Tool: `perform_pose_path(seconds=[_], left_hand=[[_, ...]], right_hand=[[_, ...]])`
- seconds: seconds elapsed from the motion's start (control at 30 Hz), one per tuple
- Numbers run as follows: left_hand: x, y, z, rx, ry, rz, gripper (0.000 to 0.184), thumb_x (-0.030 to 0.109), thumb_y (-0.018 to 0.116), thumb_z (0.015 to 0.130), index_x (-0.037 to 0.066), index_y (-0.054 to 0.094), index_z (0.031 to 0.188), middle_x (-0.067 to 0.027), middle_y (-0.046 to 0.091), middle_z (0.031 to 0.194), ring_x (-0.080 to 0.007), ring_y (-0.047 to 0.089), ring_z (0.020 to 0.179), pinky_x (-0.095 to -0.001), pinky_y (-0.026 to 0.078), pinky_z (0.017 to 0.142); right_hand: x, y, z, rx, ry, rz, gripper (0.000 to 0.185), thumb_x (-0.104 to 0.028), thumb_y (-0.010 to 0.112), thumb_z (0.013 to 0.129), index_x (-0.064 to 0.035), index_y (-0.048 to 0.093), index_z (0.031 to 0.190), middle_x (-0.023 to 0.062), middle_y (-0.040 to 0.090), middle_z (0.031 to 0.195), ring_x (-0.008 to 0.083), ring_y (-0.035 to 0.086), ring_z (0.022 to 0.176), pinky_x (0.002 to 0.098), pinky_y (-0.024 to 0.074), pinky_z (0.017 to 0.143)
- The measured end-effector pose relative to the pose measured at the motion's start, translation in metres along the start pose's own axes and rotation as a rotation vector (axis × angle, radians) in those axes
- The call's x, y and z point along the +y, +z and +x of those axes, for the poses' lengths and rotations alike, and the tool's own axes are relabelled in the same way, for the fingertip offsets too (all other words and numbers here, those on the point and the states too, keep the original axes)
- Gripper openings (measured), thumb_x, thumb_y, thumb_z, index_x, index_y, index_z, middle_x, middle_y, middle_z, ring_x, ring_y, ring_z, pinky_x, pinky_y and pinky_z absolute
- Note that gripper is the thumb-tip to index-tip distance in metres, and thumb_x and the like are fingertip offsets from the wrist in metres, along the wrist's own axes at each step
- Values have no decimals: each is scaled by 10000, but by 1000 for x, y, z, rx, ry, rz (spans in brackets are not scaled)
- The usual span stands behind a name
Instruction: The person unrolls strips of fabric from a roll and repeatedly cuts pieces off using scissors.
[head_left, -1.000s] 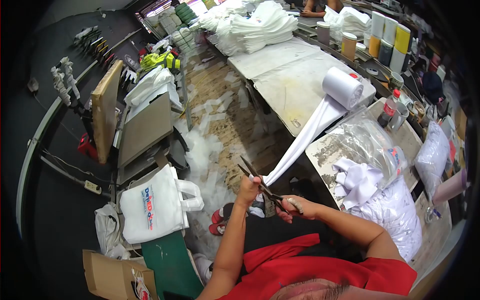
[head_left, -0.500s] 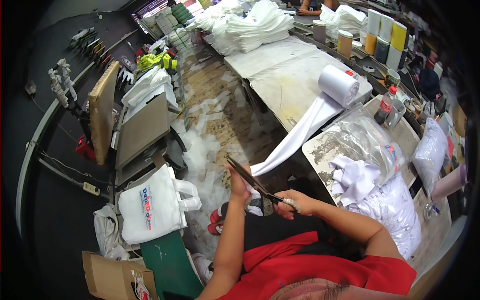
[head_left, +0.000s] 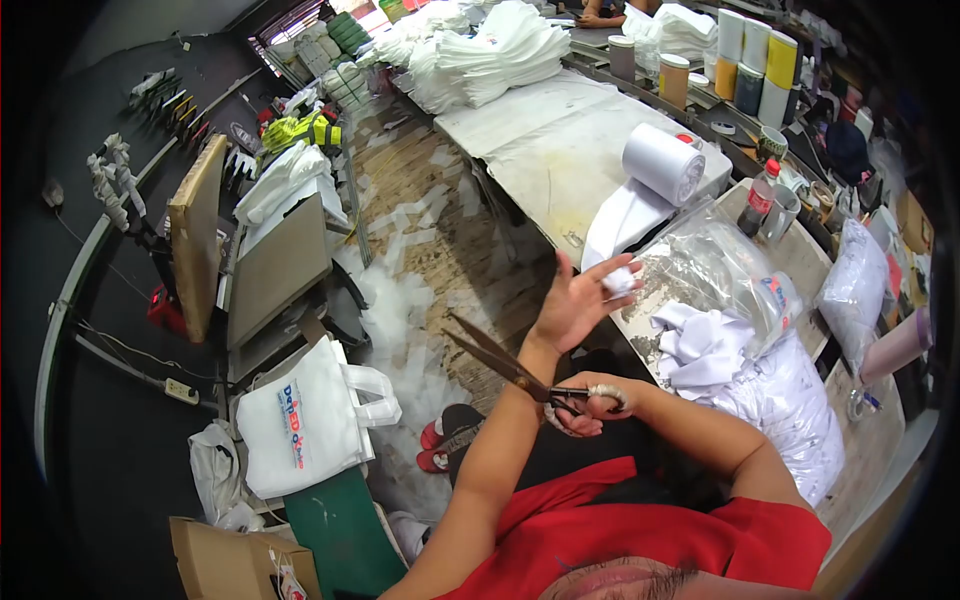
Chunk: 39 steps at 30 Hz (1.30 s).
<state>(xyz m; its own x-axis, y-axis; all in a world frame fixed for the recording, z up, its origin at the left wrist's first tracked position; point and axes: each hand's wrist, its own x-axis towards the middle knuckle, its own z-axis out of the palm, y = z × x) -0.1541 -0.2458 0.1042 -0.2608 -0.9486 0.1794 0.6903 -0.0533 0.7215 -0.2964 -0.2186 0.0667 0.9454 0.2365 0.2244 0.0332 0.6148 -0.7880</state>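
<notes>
My left hand [head_left: 583,303] is held palm up with its fingers spread, near the edge of the table. A small white patch [head_left: 620,282] shows at its fingers; whether it is a cloth scrap or a wrapping, I cannot tell. My right hand [head_left: 592,395] grips a pair of large dark scissors [head_left: 497,357] by the wrapped handles. Their blades point up and left, slightly apart, crossing over my left forearm. Beyond the left hand, a roll of white fabric [head_left: 660,165] lies on the table [head_left: 540,145], its loose strip [head_left: 615,222] running down to the table edge.
Crumpled white cloth [head_left: 700,345] and a stuffed clear bag [head_left: 775,425] lie at the right. A cola bottle [head_left: 758,200] stands behind them. Printed white bags [head_left: 300,420] rest at the left. White scraps litter the floor [head_left: 400,210]. Another person's hand [head_left: 597,18] shows at the far table.
My left hand has let go of the strip, moved up and right, and spread its fingers. The strip now falls short, near the roll. The scissors have shifted slightly and show their blades apart.
</notes>
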Motion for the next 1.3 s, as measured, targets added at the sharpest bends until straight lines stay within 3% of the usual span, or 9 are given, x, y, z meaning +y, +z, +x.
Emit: perform_pose_path(seconds=[0.03, 0.1, 0.17, 0.23, 0.33, 0.53, 0.77, 1.1, 1.3], left_hand=[[0, -16, -11, 5, -4, 3, 1040, 814, 278, 881, -49, 400, 1448, -204, 475, 1443, -278, 516, 1269, -426, 380, 1088], [-3, -58, -38, 283, 66, 185, 737, 578, 416, 1003, -72, 533, 1329, -206, 641, 1215, -243, 634, 1066, -383, 477, 974], [3, -93, -73, 549, 78, 354, 430, 297, 511, 1034, -70, 607, 1235, -123, 704, 960, -161, 653, 834, -300, 524, 807], [17, -99, -110, 722, 114, 450, 332, 191, 561, 1002, -47, 623, 1226, -50, 672, 851, -97, 606, 742, -233, 493, 693], [38, -115, -147, 831, 240, 510, 339, 114, 587, 966, -1, 586, 1286, -5, 628, 831, -67, 563, 721, -194, 438, 650], [74, -99, -178, 825, 157, 677, 399, 83, 573, 973, -12, 511, 1355, 5, 608, 837, -61, 497, 674, -182, 390, 622], [93, -82, -170, 738, 190, 680, 416, 135, 604, 966, -33, 525, 1339, 9, 602, 827, -50, 475, 650, -180, 345, 578], [72, -44, -196, 683, 42, 666, 498, 204, 671, 926, -54, 539, 1331, -19, 636, 910, -52, 492, 668, -174, 368, 601], [58, -51, -222, 640, 37, 613, 433, 172, 642, 947, -56, 576, 1310, -24, 653, 949, -59, 507, 702, -193, 403, 638]], right_hand=[[0, -2, 0, 30, -15, -13, 663, -657, 687, 803, -21, 514, 875, 9, 447, 671, 91, 421, 545, 226, 354, 473], [7, -9, -1, 24, -49, 26, 677, -673, 664, 810, -19, 518, 905, 18, 460, 693, 99, 436, 567, 234, 377, 504], [10, -13, -1, 115, -59, 62, 677, -671, 669, 807, -23, 523, 937, 23, 480, 730, 100, 450, 592, 235, 395, 538], [16, -23, 0, 65, -59, 23, 674, -673, 643, 827, -26, 531, 980, 29, 508, 770, 110, 482, 632, 254, 428, 588], [28, -27, 1, 189, -28, -66, 689, -692, 555, 865, -30, 548, 1053, 27, 542, 814, 128, 538, 726, 285, 474, 677], [38, -29, -4, 168, 123, -28, 665, -692, 541, 879, -51, 558, 1058, 20, 555, 836, 108, 553, 743, 260, 476, 702], [41, -31, -2, 249, 66, -174, 602, -647, 548, 913, -59, 556, 1042, 15, 561, 839, 102, 564, 742, 254, 476, 709], [35, -28, 0, 462, 75, -476, 514, -575, 543, 962, -62, 532, 926, 10, 540, 798, 94, 555, 733, 257, 461, 687], [38, -25, 2, 535, 168, -554, 470, -529, 577, 963, -68, 540, 880, -9, 517, 698, 76, 518, 626, 249, 428, 602]])
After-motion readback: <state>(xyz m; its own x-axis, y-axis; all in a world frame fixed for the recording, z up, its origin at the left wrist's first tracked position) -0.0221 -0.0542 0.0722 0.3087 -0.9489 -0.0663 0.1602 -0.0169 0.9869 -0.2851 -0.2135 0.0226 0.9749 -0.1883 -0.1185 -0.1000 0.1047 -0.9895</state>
